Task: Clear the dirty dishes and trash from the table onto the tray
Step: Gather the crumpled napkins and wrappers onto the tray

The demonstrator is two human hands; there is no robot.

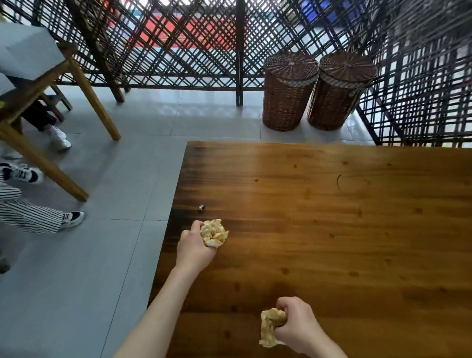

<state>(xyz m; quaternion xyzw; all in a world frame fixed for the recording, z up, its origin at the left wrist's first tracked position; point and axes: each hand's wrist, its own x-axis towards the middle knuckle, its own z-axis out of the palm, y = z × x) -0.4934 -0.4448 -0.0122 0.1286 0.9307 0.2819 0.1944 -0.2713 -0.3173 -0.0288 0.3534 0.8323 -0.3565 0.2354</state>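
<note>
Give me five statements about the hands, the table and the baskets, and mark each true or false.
1. The left hand grips a crumpled yellowish wad. True.
2. The right hand is open and holds nothing. False: it grips another wad.
3. A small shiny scrap lies on the table beyond the left hand. True.
4. A tray stands on the table. False: no tray is in view.
5. Two wicker baskets stand on the table. False: they stand on the floor beyond it, lids on.
</note>
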